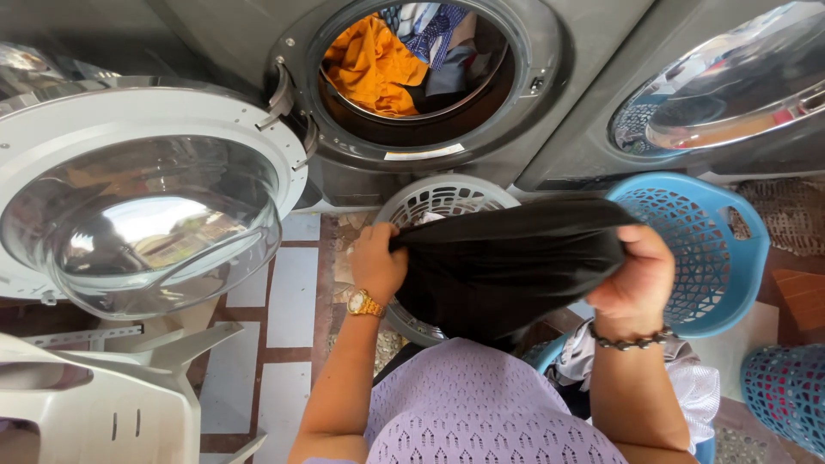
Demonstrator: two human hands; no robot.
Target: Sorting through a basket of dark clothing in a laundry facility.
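A round washer door of white plastic with a bulging glass window [142, 198] is hanging open at the far left, above a white plastic chair [103, 404]. Right of it, the open dark grey front-loading washing machine [412, 77] is showing an orange garment [369, 64] and blue patterned clothes inside its drum. Below the opening, the left hand [375, 260], wearing a gold wristwatch [364, 303], is clenching one end of a black cloth garment [507, 262], its fingers pressed together around the fabric. The garment is stretching across in the air, over a white round plastic laundry basket [443, 198]. The right hand [640, 275], wearing a dark beaded bracelet [632, 341], is gripping the other end, fingers curled shut. Behind it a blue plastic laundry basket [713, 249] is standing on the floor.
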